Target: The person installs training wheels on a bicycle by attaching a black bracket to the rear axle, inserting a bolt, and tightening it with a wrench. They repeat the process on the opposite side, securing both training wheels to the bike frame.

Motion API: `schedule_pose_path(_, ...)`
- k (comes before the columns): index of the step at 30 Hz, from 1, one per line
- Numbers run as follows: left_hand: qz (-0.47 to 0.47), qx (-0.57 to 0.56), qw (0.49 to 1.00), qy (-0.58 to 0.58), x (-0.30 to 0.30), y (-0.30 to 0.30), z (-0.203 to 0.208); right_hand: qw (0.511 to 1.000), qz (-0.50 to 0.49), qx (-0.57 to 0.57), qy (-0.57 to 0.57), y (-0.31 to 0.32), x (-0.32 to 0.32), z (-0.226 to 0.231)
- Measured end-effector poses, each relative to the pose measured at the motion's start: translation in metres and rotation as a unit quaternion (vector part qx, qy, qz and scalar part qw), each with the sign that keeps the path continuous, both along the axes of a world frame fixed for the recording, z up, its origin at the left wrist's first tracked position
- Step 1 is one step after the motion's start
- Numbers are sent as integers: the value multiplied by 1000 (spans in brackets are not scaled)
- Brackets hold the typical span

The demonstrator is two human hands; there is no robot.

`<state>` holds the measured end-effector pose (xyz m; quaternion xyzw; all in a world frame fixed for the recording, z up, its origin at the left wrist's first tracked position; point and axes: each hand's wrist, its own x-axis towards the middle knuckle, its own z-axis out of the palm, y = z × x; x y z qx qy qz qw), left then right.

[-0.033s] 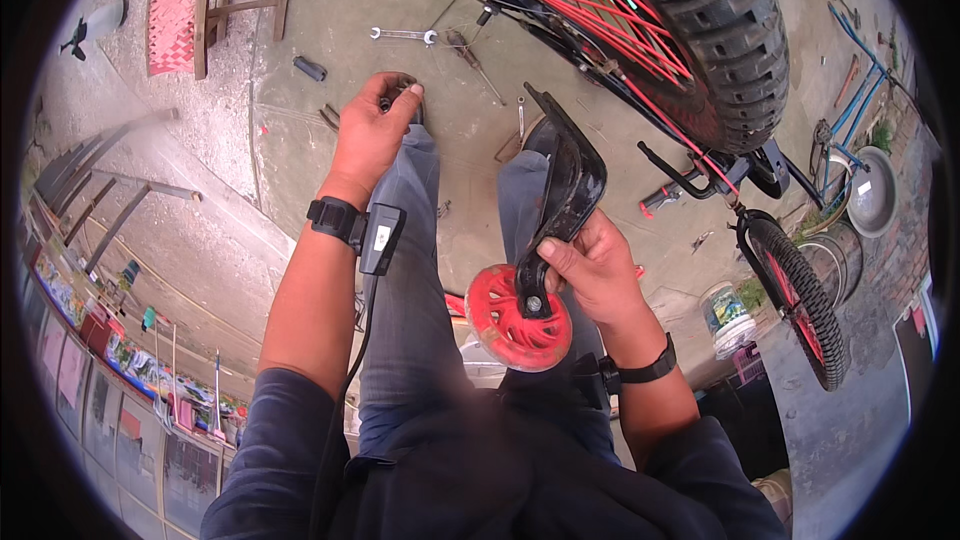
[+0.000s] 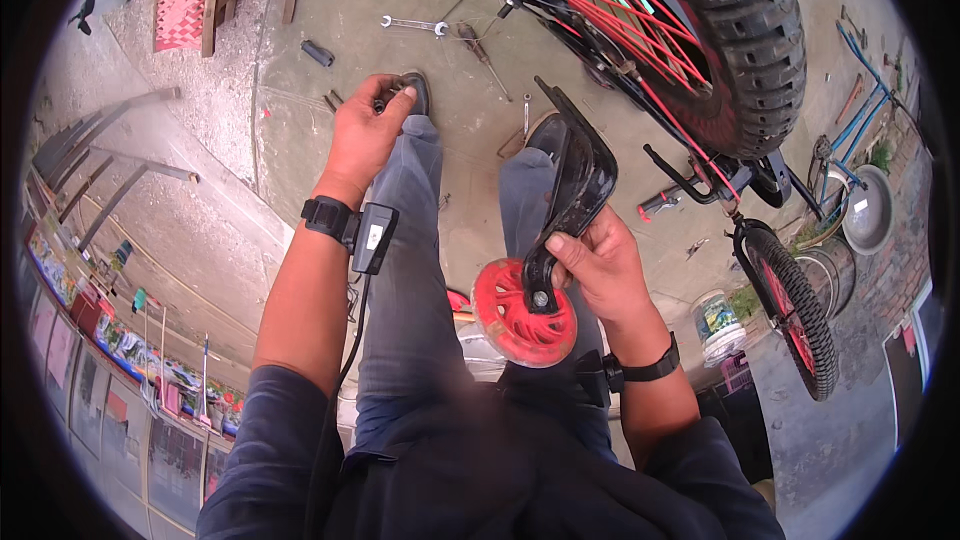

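My right hand (image 2: 600,265) is closed round the black metal bracket (image 2: 582,175) of a training wheel. At the bracket's lower end a red plastic wheel (image 2: 505,325) is bolted on, hanging over my lap. My left hand (image 2: 368,130) is out over my left leg near the shoe, its fingers curled and thumb pressed to the forefinger. Small dark pieces show between those fingers, too little to name. Beyond the right hand stands a bicycle with a thick knobbly tire (image 2: 735,50) and red spokes.
On the concrete floor lie an open-ended wrench (image 2: 413,25), a screwdriver (image 2: 484,62), a smaller wrench (image 2: 526,115) and a black cylinder (image 2: 318,53). A small bicycle wheel (image 2: 792,310), a white bucket (image 2: 718,325) and a grey basin (image 2: 870,208) are at the right. A wooden-framed seat (image 2: 213,0) lies at the upper left.
The view has shifted slightly, so the floor tools and bicycle sit a little further right. Both hands keep the same hold, and the training wheel stays in the right hand.
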<state>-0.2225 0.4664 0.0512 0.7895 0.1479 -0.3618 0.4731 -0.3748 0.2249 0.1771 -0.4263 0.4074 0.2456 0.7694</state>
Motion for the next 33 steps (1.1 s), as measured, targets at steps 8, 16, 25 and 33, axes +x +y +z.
schedule_pose_path(8,233,151,957,89,-149,183,64,977,209,-37,-26,19,50,13)
schedule_pose_path(16,289,170,904,267,-398,176,140,913,405,7,-42,78,105,29)
schedule_pose_path(25,288,259,754,530,-651,96,296,866,495,0,-68,126,116,24)
schedule_pose_path(33,392,316,728,466,-634,93,279,879,471,-16,-72,119,113,19)
